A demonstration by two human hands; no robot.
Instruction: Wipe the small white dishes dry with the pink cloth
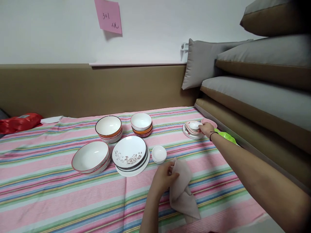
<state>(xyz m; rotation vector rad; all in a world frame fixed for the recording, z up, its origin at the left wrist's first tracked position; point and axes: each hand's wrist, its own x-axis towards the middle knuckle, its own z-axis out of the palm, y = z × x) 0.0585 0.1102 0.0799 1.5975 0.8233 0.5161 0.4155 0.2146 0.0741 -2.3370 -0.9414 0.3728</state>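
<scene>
holds a crumpled pale cloth [181, 178] bunched between thumb and fingers of the left hand [166, 176], just beside a short stack of small white bowls [159, 153]. stretches to the right with the right hand [208, 129], pinching the rim of a small white dish [194, 125] over a stack of plates [196, 137], near a bright green object [227, 136]; cannot tell whether lifted or resting there. farther left, on a striped cover [97, 197], floral-topped plates [130, 150] among stacked larger bowls [91, 157].
</scene>
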